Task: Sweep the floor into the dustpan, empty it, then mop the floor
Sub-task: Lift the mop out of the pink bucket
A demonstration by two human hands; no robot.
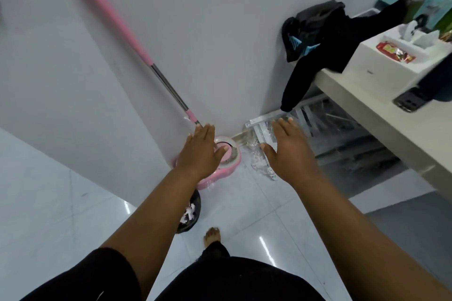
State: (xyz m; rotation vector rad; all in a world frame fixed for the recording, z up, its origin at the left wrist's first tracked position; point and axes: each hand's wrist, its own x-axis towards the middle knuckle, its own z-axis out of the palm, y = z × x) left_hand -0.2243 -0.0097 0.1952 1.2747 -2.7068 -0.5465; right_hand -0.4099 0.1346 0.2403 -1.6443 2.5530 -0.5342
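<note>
We look down on a glossy white tiled floor (49, 203) that meets a plain pale wall (208, 32) in a corner ahead of us. Along the right runs a light worktop (367, 110). A mop (115, 19) with a long pink and metal handle leans slantwise into the corner, its lower end running down toward a round pink mop bucket (232, 161) that stands on the floor against the wall. A black garment (325, 39) lies heaped on the worktop's far end, one sleeve hanging over the edge, and beside it sits a white box (381, 61). Both bare arms reach forward, palms down. The left hand (203, 151) lies over the bucket in our view (we cannot tell whether it touches it), its fingers straight and close together, thumb out, holding nothing. The right hand (286, 151) is just to the right of the bucket, fingers likewise straight and together, also holding nothing. Nearer us, beneath the left forearm, a black container (192, 212) holds white scraps. A bare foot (212, 236) stands on the tiles beside it. A dark phone (408, 102) rests near the worktop's edge, and a red packet (395, 51) lies on the box.
</note>
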